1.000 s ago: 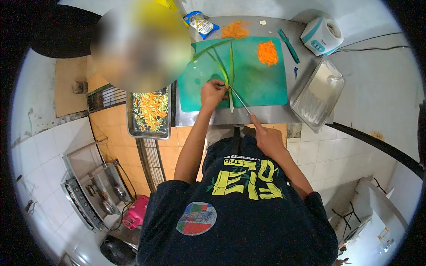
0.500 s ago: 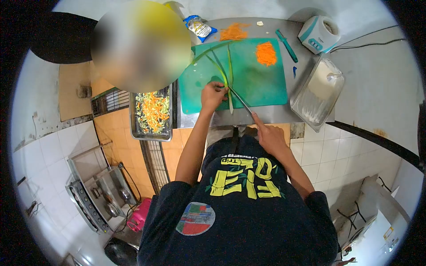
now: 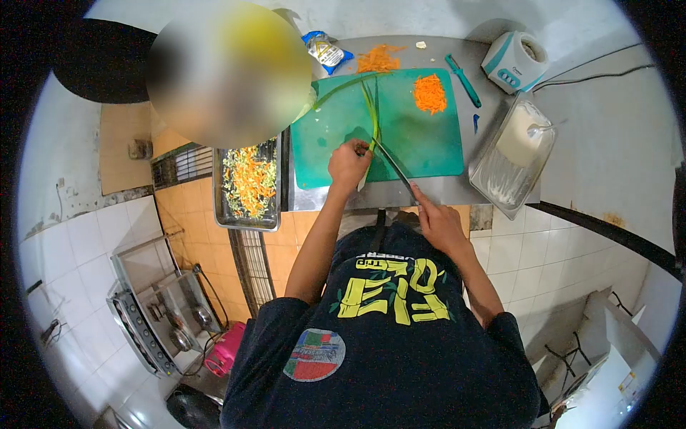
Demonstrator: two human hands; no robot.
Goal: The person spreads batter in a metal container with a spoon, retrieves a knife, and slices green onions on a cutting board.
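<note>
My left hand (image 3: 350, 166) is closed on a spring onion (image 3: 371, 107) over the green cutting board (image 3: 421, 150), its fingertips pinching the stalk. The pale end of the stalk points toward me, and the long green leaves run to the far side of the board. My right hand (image 3: 441, 227) grips a knife (image 3: 394, 166) at the board's near edge, index finger stretched along it. The blade slants up to the left and its tip meets the stalk beside my left fingertips. Chopped carrot (image 3: 429, 94) lies in a pile at the board's far right.
Left of the board, a metal tray (image 3: 216, 193) holds mixed chopped vegetables. Carrot shreds (image 3: 380, 58), a blue-and-white packet (image 3: 327, 53) and a green-handled peeler (image 3: 464, 82) lie behind and beside the board. A container of white powder (image 3: 514, 154) and a blender base (image 3: 516, 61) stand right.
The spring onion's leaves, spread apart before, now lie closer together. Its pale end has swung left, toward my left hand. Both hands keep their hold, and the whole view has shifted slightly.
</note>
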